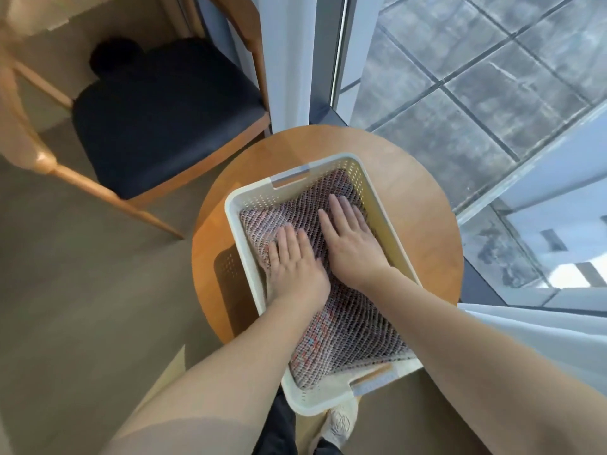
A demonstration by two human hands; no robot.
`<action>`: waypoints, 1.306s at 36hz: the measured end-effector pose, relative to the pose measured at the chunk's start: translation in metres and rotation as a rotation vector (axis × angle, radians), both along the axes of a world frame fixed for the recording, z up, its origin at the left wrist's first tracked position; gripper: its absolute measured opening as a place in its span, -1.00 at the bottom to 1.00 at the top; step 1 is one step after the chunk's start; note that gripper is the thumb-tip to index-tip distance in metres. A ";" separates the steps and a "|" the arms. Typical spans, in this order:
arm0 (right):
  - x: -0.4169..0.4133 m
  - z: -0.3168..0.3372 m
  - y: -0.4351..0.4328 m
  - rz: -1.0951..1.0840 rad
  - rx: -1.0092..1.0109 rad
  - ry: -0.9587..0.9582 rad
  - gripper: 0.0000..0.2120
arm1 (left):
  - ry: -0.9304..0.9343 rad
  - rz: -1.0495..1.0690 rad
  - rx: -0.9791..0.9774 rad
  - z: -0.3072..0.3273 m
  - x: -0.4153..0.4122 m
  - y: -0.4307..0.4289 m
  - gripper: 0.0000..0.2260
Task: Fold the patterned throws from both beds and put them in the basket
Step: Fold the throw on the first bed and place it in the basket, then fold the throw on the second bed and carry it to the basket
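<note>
A folded patterned throw (348,336), woven in dark, pink and red tones, fills the cream perforated basket (244,251). The basket stands on a small round wooden table (423,205). My left hand (295,261) lies flat on the throw near the basket's left wall, fingers straight. My right hand (351,241) presses flat on the throw beside it, fingers stretched toward the far end. Both palms cover the middle of the throw. Whether a second throw lies underneath is hidden.
A wooden chair with a dark seat cushion (164,116) stands to the left of the table. A glass wall (476,93) runs behind and to the right. A white curtain (542,339) hangs at the right. My shoe (340,421) shows under the basket's near end.
</note>
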State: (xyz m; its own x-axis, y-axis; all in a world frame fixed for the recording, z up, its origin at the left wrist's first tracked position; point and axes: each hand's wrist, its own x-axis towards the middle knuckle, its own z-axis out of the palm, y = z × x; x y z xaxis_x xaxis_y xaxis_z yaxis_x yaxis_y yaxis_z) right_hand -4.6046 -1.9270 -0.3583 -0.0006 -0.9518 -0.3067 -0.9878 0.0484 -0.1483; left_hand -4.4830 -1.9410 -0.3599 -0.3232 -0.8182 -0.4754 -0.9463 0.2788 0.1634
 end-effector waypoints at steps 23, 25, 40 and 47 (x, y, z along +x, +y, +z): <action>-0.016 -0.029 0.085 0.097 0.107 0.112 -0.26 | -0.029 -0.088 -0.019 -0.028 0.018 0.085 -0.39; -0.020 -0.035 0.089 0.146 0.103 0.113 -0.25 | -0.036 -0.065 -0.024 -0.038 0.021 0.089 -0.40; -0.023 -0.015 0.085 0.123 0.105 -0.015 -0.40 | 0.082 0.036 0.138 -0.018 0.017 0.070 -0.45; -0.024 0.067 0.080 0.065 -0.145 -0.155 -0.67 | 0.249 -0.062 0.119 0.063 0.033 0.047 -0.52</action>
State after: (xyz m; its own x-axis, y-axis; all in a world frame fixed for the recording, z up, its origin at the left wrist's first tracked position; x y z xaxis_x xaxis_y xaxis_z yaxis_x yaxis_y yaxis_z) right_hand -4.6286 -1.8467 -0.2912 0.0987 -0.9825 -0.1582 -0.9529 -0.0475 -0.2994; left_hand -4.4503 -1.8937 -0.2974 -0.4897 -0.7365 -0.4666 -0.8546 0.2996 0.4240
